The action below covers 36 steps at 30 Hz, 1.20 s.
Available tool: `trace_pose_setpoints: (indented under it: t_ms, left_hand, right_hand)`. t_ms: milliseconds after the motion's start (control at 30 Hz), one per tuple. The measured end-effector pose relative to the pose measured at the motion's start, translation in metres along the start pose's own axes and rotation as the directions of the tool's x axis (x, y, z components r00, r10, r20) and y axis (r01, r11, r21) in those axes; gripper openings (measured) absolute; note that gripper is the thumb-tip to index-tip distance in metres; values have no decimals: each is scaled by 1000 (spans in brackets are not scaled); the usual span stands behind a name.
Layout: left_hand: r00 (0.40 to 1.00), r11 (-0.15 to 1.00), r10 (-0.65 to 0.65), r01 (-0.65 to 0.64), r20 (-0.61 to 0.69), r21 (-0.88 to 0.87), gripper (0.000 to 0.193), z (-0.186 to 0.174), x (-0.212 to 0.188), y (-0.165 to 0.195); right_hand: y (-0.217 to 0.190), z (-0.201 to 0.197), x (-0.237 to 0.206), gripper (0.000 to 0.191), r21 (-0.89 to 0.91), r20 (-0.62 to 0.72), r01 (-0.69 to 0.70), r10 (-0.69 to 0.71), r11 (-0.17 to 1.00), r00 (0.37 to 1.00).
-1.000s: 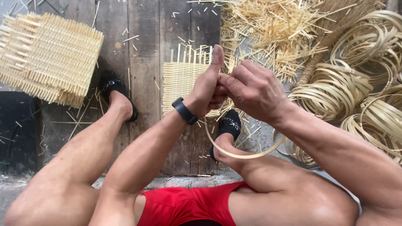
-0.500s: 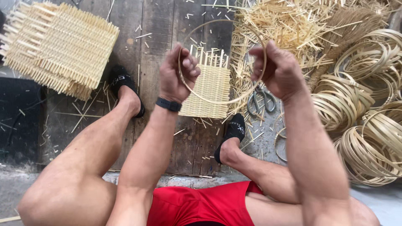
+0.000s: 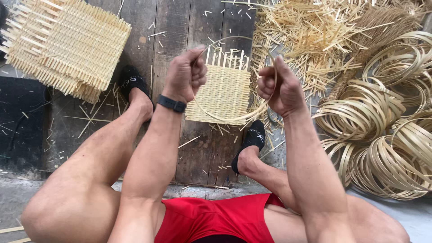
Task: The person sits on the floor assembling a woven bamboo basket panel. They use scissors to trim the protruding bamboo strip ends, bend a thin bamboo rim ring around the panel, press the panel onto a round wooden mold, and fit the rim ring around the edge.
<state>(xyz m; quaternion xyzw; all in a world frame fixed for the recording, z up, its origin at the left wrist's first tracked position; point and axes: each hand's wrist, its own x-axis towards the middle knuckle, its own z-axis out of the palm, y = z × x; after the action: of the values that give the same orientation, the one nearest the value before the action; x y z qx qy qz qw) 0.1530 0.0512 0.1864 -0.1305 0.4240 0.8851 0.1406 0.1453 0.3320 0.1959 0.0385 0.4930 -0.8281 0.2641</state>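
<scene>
both hands, left hand (image 3: 185,75) and right hand (image 3: 278,85), pinch a bent bamboo strip hoop (image 3: 225,118); overbending may crack it, or a slipping grip lets it spring open.

Smooth pale bamboo strip hoop (image 3: 225,118), matt woven bamboo mat (image 3: 225,92), rough weathered wooden planks (image 3: 173,31)

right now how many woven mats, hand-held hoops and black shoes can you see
woven mats: 2, a big stack and a small mat
hoop held by left hand and right hand: 1
black shoes: 2
total: 5
</scene>
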Motion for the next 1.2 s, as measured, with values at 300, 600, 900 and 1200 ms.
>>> trace_pose_setpoints:
  t_ms: [300, 600, 900, 1200]
  left_hand:
    - [996, 986, -66, 75, -65, 151, 34, 1, 1, 8]
    - [986, 981, 8, -40, -164, -191, 42, -12, -9, -19]
    - [961, 825, 115, -234, -252, -514, 44, -48, 20, -34]
    - [973, 913, 80, -159, -218, -375, 41, -47, 7, -27]
  right_hand:
    - [18, -17, 4, 51, -18, 135, -77, 78, 997, 988]
    - [33, 18, 12, 42, 387, -99, 170, -142, 906, 985]
    - [65, 22, 2, 46, 364, 20, 94, -109, 927, 994]
    - [58, 29, -2, 39, 223, -115, 74, -49, 972, 992]
